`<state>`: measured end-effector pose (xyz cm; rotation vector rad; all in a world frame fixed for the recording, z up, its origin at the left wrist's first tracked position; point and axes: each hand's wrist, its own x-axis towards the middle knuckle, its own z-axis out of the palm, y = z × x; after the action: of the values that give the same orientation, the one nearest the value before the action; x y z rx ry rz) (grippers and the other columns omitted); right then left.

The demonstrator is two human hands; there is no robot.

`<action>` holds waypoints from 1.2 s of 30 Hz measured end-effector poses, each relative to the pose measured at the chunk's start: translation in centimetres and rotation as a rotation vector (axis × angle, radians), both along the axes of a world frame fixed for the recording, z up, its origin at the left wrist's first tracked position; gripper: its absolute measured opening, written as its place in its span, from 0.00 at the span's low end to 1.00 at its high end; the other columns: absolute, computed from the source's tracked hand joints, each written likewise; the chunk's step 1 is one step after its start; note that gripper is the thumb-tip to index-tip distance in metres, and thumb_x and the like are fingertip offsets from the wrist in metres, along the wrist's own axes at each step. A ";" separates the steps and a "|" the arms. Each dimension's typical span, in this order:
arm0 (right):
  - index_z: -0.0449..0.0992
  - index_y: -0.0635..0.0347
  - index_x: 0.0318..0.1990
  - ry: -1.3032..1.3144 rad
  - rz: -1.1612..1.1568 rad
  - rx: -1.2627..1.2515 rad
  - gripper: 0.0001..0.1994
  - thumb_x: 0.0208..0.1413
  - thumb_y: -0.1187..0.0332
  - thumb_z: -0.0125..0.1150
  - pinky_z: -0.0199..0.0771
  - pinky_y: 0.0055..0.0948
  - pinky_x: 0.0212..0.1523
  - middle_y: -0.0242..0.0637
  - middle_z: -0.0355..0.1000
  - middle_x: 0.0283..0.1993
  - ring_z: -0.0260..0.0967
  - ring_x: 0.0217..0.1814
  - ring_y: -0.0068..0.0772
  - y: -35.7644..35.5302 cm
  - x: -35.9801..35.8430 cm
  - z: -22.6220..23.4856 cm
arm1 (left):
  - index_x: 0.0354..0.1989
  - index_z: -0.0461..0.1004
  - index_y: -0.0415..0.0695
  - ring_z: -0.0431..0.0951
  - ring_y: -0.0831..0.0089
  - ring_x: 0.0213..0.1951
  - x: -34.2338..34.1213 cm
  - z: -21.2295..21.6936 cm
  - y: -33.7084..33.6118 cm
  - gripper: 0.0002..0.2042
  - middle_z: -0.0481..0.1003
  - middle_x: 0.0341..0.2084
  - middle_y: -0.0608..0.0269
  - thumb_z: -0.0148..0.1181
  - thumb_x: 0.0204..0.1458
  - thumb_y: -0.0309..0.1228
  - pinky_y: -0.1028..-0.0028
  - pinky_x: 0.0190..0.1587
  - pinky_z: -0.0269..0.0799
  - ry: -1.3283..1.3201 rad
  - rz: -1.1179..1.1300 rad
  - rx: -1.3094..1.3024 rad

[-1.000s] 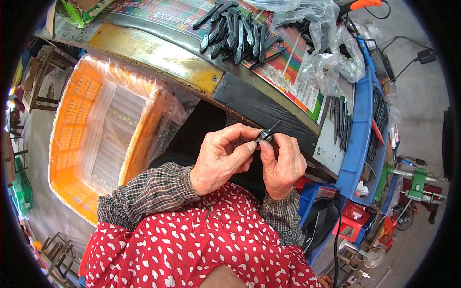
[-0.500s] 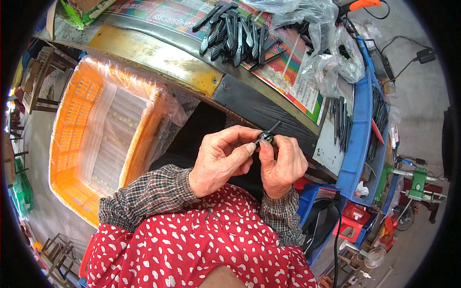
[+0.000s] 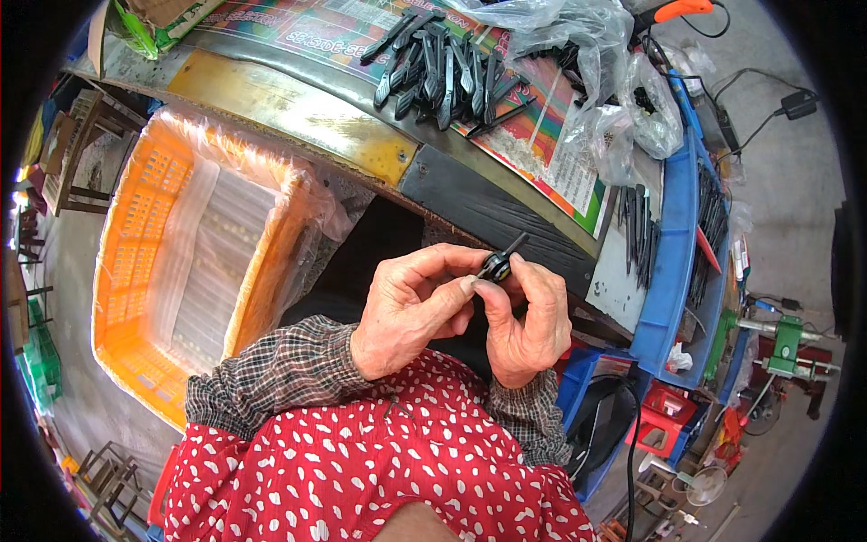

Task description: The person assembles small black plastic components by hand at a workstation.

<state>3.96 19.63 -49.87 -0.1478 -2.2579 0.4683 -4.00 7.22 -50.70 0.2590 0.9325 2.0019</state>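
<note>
Between my two hands is a small black part (image 3: pixel 496 265) with a rounded body and a thin dark rod sticking up to the right. My left hand (image 3: pixel 411 303) pinches it from the left with thumb and forefinger. From the other side my right hand (image 3: pixel 528 316) holds the same part with its thumb and fingertips. Much of the part is hidden by the fingers. Both hands are just off the bench edge, near its dark strip (image 3: pixel 488 203). A heap of black plastic handle-like pieces (image 3: pixel 442 72) lies farther up on the bench.
An orange crate (image 3: pixel 122 262) lined with clear plastic stands at left. To the right, a long blue tray (image 3: pixel 657 312) holds thin black rods (image 3: pixel 707 226), with more black rods (image 3: pixel 638 230) beside it. Clear plastic bags (image 3: pixel 601 81) and an orange-handled tool (image 3: pixel 679 10) are at the far right.
My right hand has shifted slightly left and down, and its fingers have moved around the black part. My left hand moved slightly left and still holds on.
</note>
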 end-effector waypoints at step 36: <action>0.70 0.61 0.28 -0.101 -0.056 0.183 0.15 0.48 0.61 0.68 0.59 0.30 0.15 0.34 0.62 0.19 0.62 0.15 0.34 1.4 -1.6 0.5 | 0.49 0.71 0.35 0.69 0.86 0.21 -0.2 -0.4 0.2 0.12 0.73 0.23 0.67 0.52 0.57 0.22 0.87 0.20 0.61 0.046 0.030 -0.043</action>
<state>2.36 21.02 -49.32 -0.1424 -2.3754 0.2275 -4.24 7.43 -51.09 0.2690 1.0126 2.0083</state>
